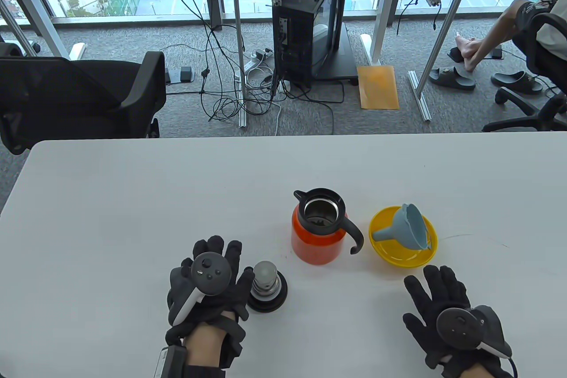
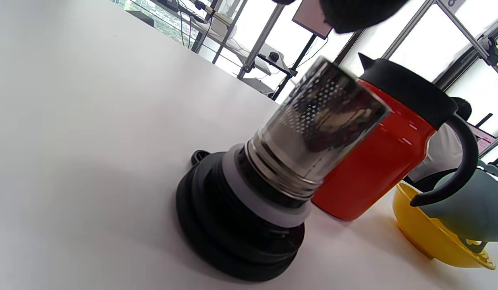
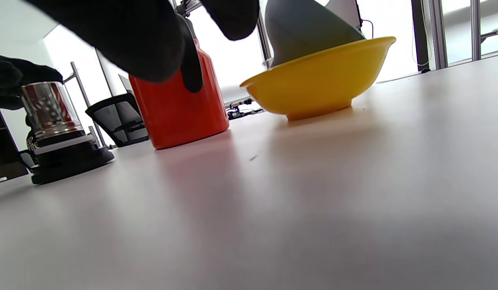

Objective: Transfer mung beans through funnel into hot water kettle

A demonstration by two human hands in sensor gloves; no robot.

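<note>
Table view shows the left hand (image 1: 206,282) with fingers spread beside the kettle lid (image 1: 267,288); the right hand (image 1: 452,316) lies splayed near the yellow bowl (image 1: 401,254).

L hand (image 1: 208,282) palm-down, fingers spread, thumb side right by the kettle lid (image 1: 267,291). R hand (image 1: 452,320) flat, fingers splayed, well right of lid, holding nothing.

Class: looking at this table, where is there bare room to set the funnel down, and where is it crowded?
Bare: the table left of the orange kettle, and behind it. Crowded: the near strip, between lid, kettle, yellow bowl, left hand and right hand.
</note>
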